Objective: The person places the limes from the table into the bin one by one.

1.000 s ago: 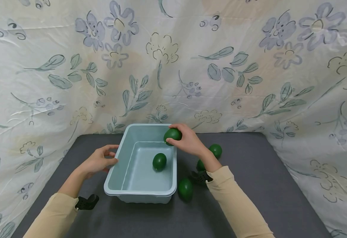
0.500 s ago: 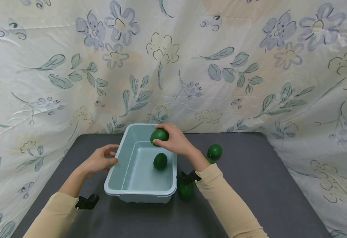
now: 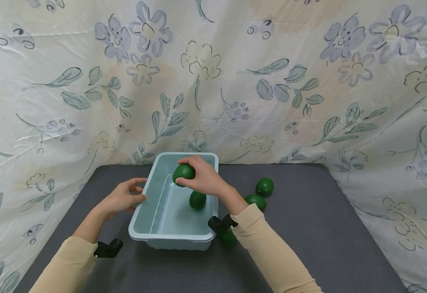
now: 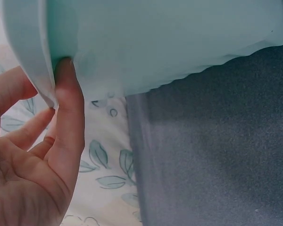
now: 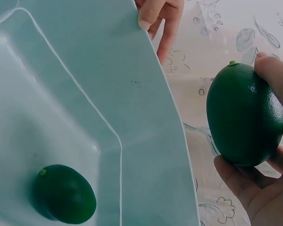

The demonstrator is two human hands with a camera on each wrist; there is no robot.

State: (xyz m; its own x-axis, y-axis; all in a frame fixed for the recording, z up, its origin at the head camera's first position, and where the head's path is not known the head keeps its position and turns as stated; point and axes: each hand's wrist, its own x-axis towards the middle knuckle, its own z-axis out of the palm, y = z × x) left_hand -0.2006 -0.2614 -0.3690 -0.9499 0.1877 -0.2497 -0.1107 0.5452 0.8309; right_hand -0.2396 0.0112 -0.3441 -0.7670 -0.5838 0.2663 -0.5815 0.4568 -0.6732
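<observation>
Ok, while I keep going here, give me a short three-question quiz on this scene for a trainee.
1. How many green fruits can you see lying on the dark tabletop outside the pale blue bin?
2. True or false: the left grip is touching a fruit.
3. What does the right grip hold? A) the bin; B) a green fruit; C) nothing.

Key:
1. Three, one partly hidden by the black wrist device.
2. False; it touches the bin's rim.
3. B.
</observation>
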